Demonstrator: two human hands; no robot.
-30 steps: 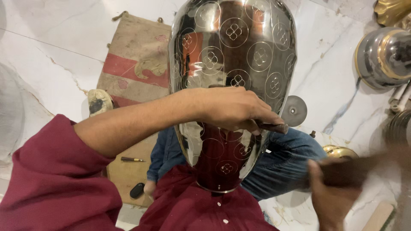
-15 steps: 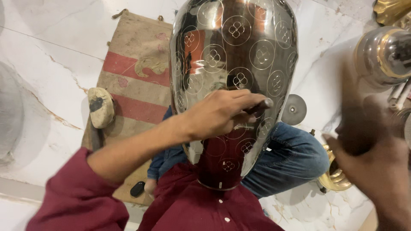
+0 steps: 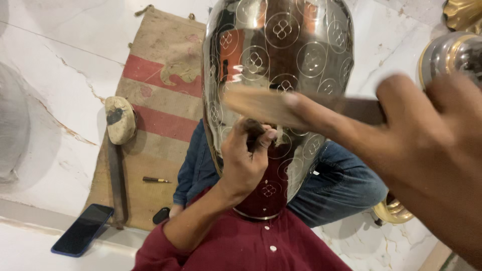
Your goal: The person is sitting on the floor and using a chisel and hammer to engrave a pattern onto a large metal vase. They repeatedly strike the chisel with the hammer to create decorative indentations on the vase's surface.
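Big shiny pot (image 3: 281, 65) in the top middle of the frame, resting in the lap between blue jeans (image 3: 341, 185) and a red shirt (image 3: 251, 246). Round flower marks cut all over the shiny side.

Left hand (image 3: 246, 160) in the middle of the frame, pressed to the pot. Grip closed on a small dark tool (image 3: 258, 131), tip against the metal. Too small to tell what kind of tool.

Right hand (image 3: 432, 150) at the right, very near the camera and blurry. Grip closed on a wooden stick (image 3: 281, 108), stretched across the pot toward the left, just above the left hand. Stick blurry too; cannot tell if touching the small tool.

Brown sack mat (image 3: 160, 90) with red stripes on the white marble floor (image 3: 55, 75), upper left. On the mat, a hammer (image 3: 119, 125) with a pale worn head, lying flat. Just beside it, lower down, a small thin punch (image 3: 155, 179). Black phone (image 3: 83, 230) at the lower left, half off the mat edge.

More shiny and gold pots (image 3: 452, 55) at the top right edge. A bit of gold rim (image 3: 391, 213) under the right hand, lower right.
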